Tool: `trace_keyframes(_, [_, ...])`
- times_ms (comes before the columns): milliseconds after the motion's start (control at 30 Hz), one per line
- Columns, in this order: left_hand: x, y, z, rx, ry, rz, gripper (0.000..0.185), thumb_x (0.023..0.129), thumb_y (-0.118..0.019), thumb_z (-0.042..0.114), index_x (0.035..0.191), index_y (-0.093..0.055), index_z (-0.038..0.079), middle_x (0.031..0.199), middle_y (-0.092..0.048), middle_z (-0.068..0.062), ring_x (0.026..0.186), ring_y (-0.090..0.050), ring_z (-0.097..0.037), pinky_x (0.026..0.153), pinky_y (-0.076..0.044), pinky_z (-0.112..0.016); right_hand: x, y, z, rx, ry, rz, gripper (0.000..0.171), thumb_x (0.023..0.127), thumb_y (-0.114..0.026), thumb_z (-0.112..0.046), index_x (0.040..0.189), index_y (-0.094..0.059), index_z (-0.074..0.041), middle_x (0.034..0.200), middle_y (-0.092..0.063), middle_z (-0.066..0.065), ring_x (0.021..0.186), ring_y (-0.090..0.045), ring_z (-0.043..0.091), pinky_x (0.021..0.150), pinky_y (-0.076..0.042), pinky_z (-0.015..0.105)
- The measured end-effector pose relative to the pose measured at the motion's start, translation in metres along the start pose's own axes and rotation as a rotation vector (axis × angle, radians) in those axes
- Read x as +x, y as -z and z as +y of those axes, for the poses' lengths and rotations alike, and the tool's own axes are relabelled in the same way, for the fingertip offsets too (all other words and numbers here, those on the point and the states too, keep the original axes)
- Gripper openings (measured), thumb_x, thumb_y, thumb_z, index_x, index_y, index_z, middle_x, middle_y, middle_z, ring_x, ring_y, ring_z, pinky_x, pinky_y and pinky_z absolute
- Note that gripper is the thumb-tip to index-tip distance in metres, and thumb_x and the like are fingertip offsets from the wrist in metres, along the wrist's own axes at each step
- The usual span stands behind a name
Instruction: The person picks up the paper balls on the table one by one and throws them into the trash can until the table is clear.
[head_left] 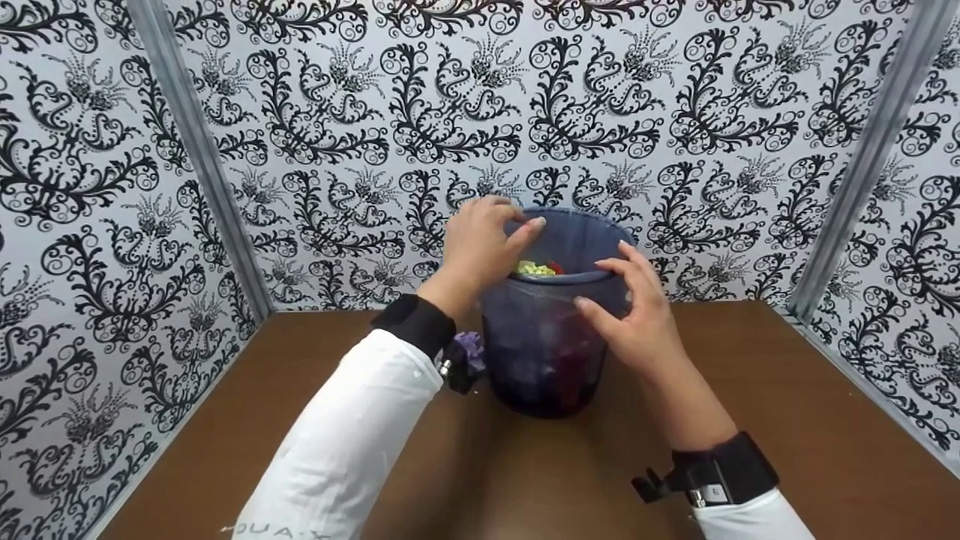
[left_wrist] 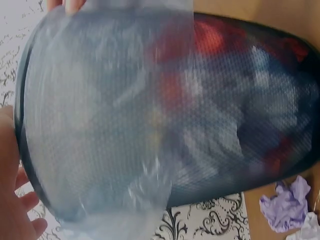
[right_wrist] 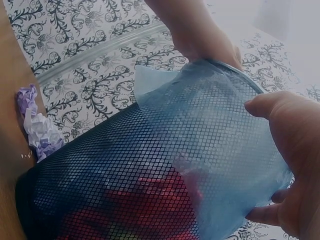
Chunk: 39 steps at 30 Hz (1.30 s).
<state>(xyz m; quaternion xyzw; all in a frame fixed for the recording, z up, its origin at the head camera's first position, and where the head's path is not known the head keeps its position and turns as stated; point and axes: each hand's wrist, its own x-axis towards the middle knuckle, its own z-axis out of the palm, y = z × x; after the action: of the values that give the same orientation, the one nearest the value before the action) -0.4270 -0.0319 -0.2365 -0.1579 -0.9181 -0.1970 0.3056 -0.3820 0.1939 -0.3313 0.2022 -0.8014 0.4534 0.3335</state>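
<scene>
A dark mesh waste bin [head_left: 544, 352] stands upright on the table, a translucent plastic liner [left_wrist: 95, 125] folded down over its rim and outer side. Crumpled yellow paper [head_left: 536, 268] and red paper [right_wrist: 155, 200] lie inside. At the far left of the rim is my left hand [head_left: 484, 236], fingers loosely bent, thumb over the opening; part of it is hidden behind the rim in the wrist views. My right hand [head_left: 637, 307] rests at the right side of the rim, fingers spread over the edge and thumb near the outer wall, touching the liner.
Crumpled purple paper [head_left: 470, 350] lies on the brown table [head_left: 765, 390] left of the bin, with a white crumpled piece [right_wrist: 44, 131] beside it. Patterned black-and-white walls [head_left: 480, 90] enclose the table at the back and both sides.
</scene>
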Motion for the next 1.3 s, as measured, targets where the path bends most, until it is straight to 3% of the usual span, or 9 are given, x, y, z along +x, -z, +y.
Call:
trace_keyframes(133, [-0.001,0.008,-0.021,-0.033,0.001,0.016,0.054,0.088,-0.046,0.069,0.115,-0.067,0.028,0.13,-0.059,0.004,0.121,-0.049,-0.02,0.104,-0.035,-0.047,0.0,0.001,0.0,-0.002,-0.005,-0.004,0.051,0.078,-0.08,-0.035,0.123,-0.059,-0.024,0.155,-0.031,0.001,0.14,-0.031,0.028,0.101,-0.039,0.053])
trace_keyframes(233, [-0.007,0.015,-0.046,-0.043,0.028,0.013,0.062,0.087,-0.045,0.071,0.126,-0.061,0.026,0.137,-0.054,0.0,0.127,-0.045,-0.024,0.107,-0.032,-0.05,0.001,0.001,0.001,-0.009,-0.003,-0.007,0.051,0.078,-0.08,-0.036,0.124,-0.059,-0.023,0.155,-0.03,0.0,0.141,-0.029,0.028,0.102,-0.038,0.055])
trace_keyframes(467, [-0.037,0.022,-0.115,-0.004,0.107,-0.003,0.062,0.085,-0.057,0.064,0.134,-0.056,0.025,0.148,-0.042,-0.008,0.135,-0.037,-0.033,0.109,-0.03,-0.057,-0.001,0.0,0.001,0.0,-0.003,-0.009,0.051,0.078,-0.08,-0.035,0.123,-0.06,-0.023,0.155,-0.031,-0.001,0.141,-0.03,0.028,0.104,-0.036,0.054])
trace_keyframes(667, [-0.065,0.011,-0.155,0.019,0.139,-0.097,0.067,0.081,-0.065,0.061,0.133,-0.056,0.021,0.146,-0.043,-0.011,0.133,-0.039,-0.036,0.106,-0.03,-0.061,-0.001,0.001,0.0,0.008,-0.01,-0.01,0.051,0.078,-0.08,-0.035,0.123,-0.059,-0.024,0.155,-0.03,0.0,0.139,-0.032,0.029,0.104,-0.038,0.054])
trace_keyframes(833, [-0.089,-0.005,-0.179,-0.001,0.224,-0.225,0.076,0.077,-0.07,0.06,0.14,-0.05,0.023,0.151,-0.036,-0.013,0.134,-0.036,-0.041,0.105,-0.028,-0.066,0.0,0.0,-0.001,0.005,-0.019,-0.019,0.051,0.078,-0.08,-0.038,0.123,-0.059,-0.024,0.156,-0.029,0.0,0.14,-0.032,0.031,0.104,-0.038,0.057])
trace_keyframes(1033, [-0.122,-0.031,-0.2,-0.067,0.297,-0.376,0.082,0.076,-0.072,0.05,0.145,-0.041,0.018,0.151,-0.034,-0.017,0.135,-0.034,-0.043,0.105,-0.025,-0.068,-0.001,0.001,-0.001,-0.012,-0.023,-0.021,0.052,0.078,-0.079,-0.039,0.123,-0.059,-0.026,0.156,-0.029,-0.003,0.141,-0.03,0.029,0.104,-0.037,0.057])
trace_keyframes(1133, [-0.134,-0.041,-0.207,-0.075,0.306,-0.433,0.079,0.077,-0.073,0.044,0.145,-0.042,0.02,0.151,-0.034,-0.018,0.134,-0.035,-0.045,0.104,-0.027,-0.068,0.0,0.001,-0.002,-0.026,-0.024,-0.021,0.052,0.078,-0.079,-0.041,0.124,-0.058,-0.026,0.156,-0.029,-0.004,0.142,-0.029,0.029,0.105,-0.035,0.059])
trace_keyframes(1300, [-0.145,-0.055,-0.214,-0.089,0.267,-0.453,0.069,0.078,-0.074,0.034,0.14,-0.049,0.014,0.145,-0.042,-0.022,0.13,-0.042,-0.044,0.105,-0.033,-0.061,0.0,0.001,-0.002,-0.032,-0.033,-0.021,0.053,0.078,-0.079,-0.042,0.124,-0.058,-0.027,0.156,-0.029,-0.005,0.142,-0.028,0.029,0.106,-0.03,0.062])
